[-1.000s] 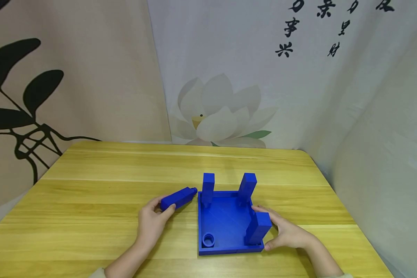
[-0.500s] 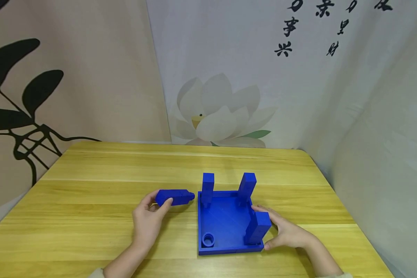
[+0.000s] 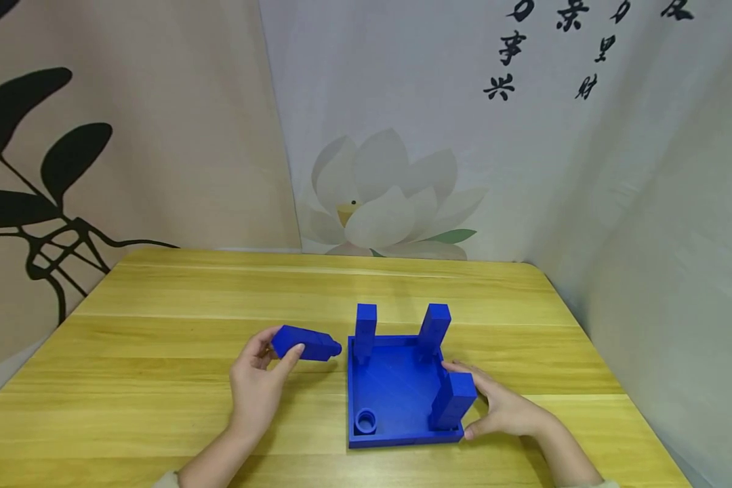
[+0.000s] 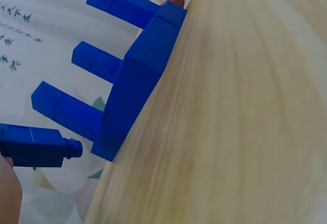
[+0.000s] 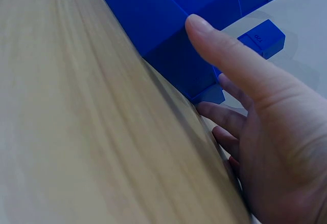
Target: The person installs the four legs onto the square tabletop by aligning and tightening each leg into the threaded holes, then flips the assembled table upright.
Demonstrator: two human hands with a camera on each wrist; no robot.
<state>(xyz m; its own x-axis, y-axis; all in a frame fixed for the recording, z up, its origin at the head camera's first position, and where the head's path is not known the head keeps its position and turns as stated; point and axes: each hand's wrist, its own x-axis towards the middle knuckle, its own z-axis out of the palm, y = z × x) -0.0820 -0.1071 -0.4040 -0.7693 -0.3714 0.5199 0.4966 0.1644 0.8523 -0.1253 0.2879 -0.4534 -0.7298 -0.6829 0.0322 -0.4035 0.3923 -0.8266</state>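
My left hand (image 3: 255,390) pinches a blue square table leg (image 3: 305,343) between thumb and fingers, left of a blue square tray-like base (image 3: 393,390). The leg lies roughly level, its round knobbed end (image 4: 75,148) facing the base and apart from it. Three similar legs stand up from the base: at the far left (image 3: 365,329), far right (image 3: 434,329) and near right (image 3: 453,400) corners. A round socket (image 3: 365,421) shows in the near left corner. At the base's right side my right hand (image 3: 505,407) rests with thumb at the near corner (image 5: 179,55), fingers extended along the side.
The base rests on a wooden table (image 3: 189,325), right of its middle. Behind the table hangs a pale printed cloth (image 3: 402,102) with a lotus and dark characters; another cloth (image 3: 665,237) hangs along the right side.
My left hand has drawn back slightly to the left with the leg. The leg has turned from pointing up and right to pointing slightly down and right. My right hand and the base stay put.
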